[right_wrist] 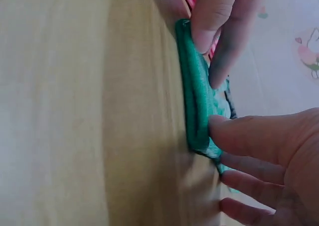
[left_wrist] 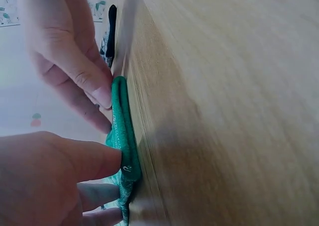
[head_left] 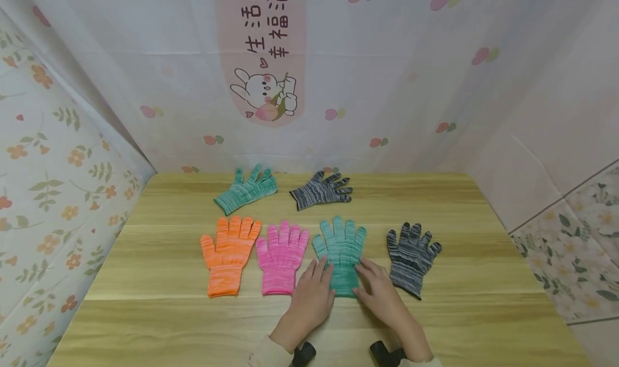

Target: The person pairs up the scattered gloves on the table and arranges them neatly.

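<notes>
A teal-green knit glove (head_left: 343,254) lies flat on the wooden table, fingers pointing away and cuff towards me. My left hand (head_left: 313,292) touches the left edge of its cuff, and my right hand (head_left: 382,292) touches the right edge, both with extended fingers. Seen from the left wrist, the left thumb (left_wrist: 102,161) rests against the folded cuff (left_wrist: 124,131). In the right wrist view, the right thumb (right_wrist: 244,134) also lies on the cuff's edge. Neither hand lifts the glove off the table.
A pink glove (head_left: 282,254) and an orange glove (head_left: 232,254) lie to the left; a black-and-grey glove (head_left: 413,259) lies to the right. Behind them are another teal glove (head_left: 249,189) and another black-and-grey one (head_left: 321,191). Printed cloth (head_left: 387,87) hangs behind the table.
</notes>
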Available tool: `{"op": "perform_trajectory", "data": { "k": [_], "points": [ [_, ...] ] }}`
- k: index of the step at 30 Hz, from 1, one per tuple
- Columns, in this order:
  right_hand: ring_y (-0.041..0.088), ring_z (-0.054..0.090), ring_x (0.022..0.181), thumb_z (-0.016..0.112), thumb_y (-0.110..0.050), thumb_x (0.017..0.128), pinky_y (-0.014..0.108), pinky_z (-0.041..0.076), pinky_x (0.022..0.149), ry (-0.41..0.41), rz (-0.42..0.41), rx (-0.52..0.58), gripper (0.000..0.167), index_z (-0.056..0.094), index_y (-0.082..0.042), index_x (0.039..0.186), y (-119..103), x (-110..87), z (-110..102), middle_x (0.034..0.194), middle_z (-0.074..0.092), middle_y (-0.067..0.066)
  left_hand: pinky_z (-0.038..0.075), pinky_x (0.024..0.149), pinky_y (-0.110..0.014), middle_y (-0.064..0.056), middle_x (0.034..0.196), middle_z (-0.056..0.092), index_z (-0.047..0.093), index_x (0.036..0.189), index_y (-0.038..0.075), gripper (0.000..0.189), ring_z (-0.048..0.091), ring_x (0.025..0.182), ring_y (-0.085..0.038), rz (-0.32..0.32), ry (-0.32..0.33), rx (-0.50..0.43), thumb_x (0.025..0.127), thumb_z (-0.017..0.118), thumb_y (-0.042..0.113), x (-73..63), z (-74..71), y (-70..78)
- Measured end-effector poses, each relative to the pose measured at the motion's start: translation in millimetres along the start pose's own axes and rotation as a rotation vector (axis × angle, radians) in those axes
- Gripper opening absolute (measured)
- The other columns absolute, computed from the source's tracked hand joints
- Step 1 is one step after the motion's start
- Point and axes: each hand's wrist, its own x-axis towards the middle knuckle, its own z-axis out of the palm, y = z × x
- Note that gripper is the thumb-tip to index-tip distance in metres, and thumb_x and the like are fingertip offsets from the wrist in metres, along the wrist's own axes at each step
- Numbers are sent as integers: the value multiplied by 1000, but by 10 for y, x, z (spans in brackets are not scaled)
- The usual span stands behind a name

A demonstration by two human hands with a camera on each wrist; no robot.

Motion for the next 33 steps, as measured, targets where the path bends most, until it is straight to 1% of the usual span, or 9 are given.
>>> {"op": "perform_trajectory", "data": {
  "k": [9, 13, 18, 20, 22, 24, 27, 28, 33],
  "points": [
    [41, 32, 131, 67, -12, 84, 59, 30, 103, -5, 38, 100, 47, 54, 1, 127, 40, -15, 22, 142, 41, 18, 40, 103, -43, -16, 140, 45, 50, 132, 4, 49, 42, 128, -35, -7, 1, -70, 89, 58, 26, 10, -62, -3],
    [41, 31, 132, 67, -12, 84, 59, 30, 104, -6, 44, 107, 47, 54, 1, 127, 41, -13, 22, 142, 41, 18, 42, 100, -46, -18, 136, 47, 52, 129, 3, 42, 44, 126, -36, -10, 27, -188, 91, 55, 20, 60, -134, -64],
    [41, 31, 132, 67, -13, 84, 59, 29, 104, -9, 54, 108, 47, 53, 0, 128, 47, -13, 31, 142, 40, 18, 45, 96, -44, -15, 132, 51, 54, 127, 6, 36, 48, 122, -31, -37, 124, -360, 92, 51, 13, 177, -321, -257],
    [41, 31, 132, 67, -12, 84, 59, 29, 104, -8, 55, 106, 47, 53, 0, 128, 49, -13, 36, 142, 40, 18, 48, 92, -43, -12, 131, 52, 54, 127, 8, 35, 49, 120, -30, -71, 163, -414, 92, 51, 11, 230, -420, -379],
    [41, 31, 131, 67, -12, 84, 59, 29, 104, -4, 52, 101, 48, 53, 0, 128, 54, -16, 36, 142, 40, 18, 52, 81, -42, -9, 129, 53, 55, 126, 12, 34, 56, 107, -30, -130, 202, -435, 92, 52, 11, 290, -514, -533],
    [41, 31, 131, 67, -12, 84, 59, 29, 104, -1, 50, 96, 48, 53, 0, 128, 58, -18, 37, 142, 40, 18, 51, 80, -43, -8, 128, 53, 55, 125, 13, 34, 55, 108, -30, -194, 224, -450, 92, 52, 12, 351, -610, -726],
    [41, 31, 131, 67, -13, 84, 59, 29, 104, -2, 50, 98, 48, 53, 0, 128, 55, -20, 34, 142, 40, 18, 49, 85, -48, -13, 128, 54, 55, 126, 11, 34, 55, 106, -34, -260, 239, -407, 92, 49, 13, 428, -761, -1083],
    [41, 31, 131, 67, -13, 84, 59, 29, 104, -3, 50, 99, 48, 53, 0, 128, 53, -20, 35, 142, 40, 18, 46, 91, -49, -14, 128, 54, 55, 126, 9, 35, 50, 115, -35, -272, 237, -376, 92, 48, 14, 445, -808, -1208],
    [40, 32, 131, 68, -12, 83, 58, 30, 103, -3, 49, 98, 48, 53, 0, 127, 50, -17, 42, 142, 41, 18, 48, 80, -49, -25, 118, 58, 55, 123, -3, 35, 54, 105, -43, -270, 225, -224, 91, 45, 6, 475, -1038, -1781]
  ]
}}
